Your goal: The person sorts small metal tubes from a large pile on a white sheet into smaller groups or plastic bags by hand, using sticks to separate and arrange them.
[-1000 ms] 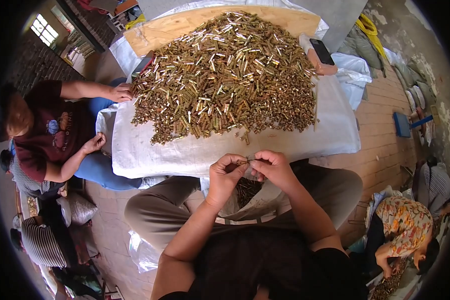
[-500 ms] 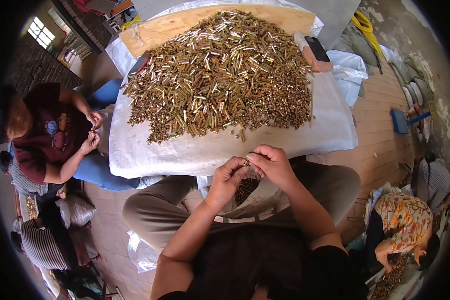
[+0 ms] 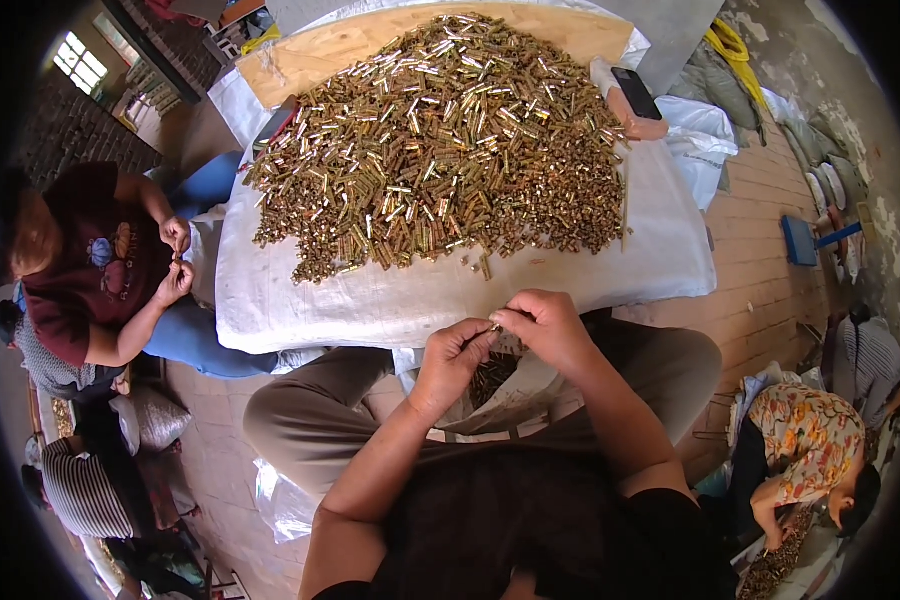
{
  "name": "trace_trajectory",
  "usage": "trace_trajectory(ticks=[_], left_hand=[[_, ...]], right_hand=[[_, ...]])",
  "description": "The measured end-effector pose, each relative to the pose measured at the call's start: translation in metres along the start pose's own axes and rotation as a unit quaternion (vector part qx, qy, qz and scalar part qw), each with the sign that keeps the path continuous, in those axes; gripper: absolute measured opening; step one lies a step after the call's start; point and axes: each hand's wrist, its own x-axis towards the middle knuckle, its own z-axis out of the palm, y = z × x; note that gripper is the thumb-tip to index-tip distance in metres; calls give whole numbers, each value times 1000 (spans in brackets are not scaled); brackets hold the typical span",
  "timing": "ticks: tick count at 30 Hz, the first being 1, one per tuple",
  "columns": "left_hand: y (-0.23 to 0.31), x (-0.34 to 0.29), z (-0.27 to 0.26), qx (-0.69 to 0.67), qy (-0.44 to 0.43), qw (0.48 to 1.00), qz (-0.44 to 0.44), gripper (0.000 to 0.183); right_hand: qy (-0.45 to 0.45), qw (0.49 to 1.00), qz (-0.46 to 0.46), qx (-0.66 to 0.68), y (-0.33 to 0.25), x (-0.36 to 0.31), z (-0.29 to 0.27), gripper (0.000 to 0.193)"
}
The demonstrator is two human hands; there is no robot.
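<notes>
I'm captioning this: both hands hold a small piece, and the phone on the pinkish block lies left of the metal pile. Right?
No: the head view shows the phone on the pinkish block right of the metal pile. The left hand and right hand do hold the small piece.

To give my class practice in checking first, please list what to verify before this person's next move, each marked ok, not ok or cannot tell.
1. Left hand and right hand together at the fingertips: ok.
2. Small metal piece at their fingertips: ok.
3. Its exact shape: cannot tell, too small.
4. Open sack below the hands: ok.
5. All pieces within the pile: not ok, a few lie loose at its near edge.
6. Left-side co-worker's hands clear of the pile: ok.
</notes>
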Motion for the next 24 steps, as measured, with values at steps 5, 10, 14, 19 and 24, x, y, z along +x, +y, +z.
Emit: trace_trajectory(ticks=[5,10,14,19,24], left_hand=[[0,0,-6,-50,-20,998,-44,12],[-10,8,-6,23,-7,999,-34,16],[-1,30,-15,376,-52,918,113,32],[-22,85,3,472,146,859,134,24],[-30,104,-2,468,183,855,124,19]], right_hand=[[83,949,-186,-240,-6,-7,17,22],[90,953,-182,-225,15,-3,20,20],[164,920,-148,-323,49,29,-2,18],[191,883,-90,-419,50,60,-7,22],[201,858,-98,-462,55,77,3,30]])
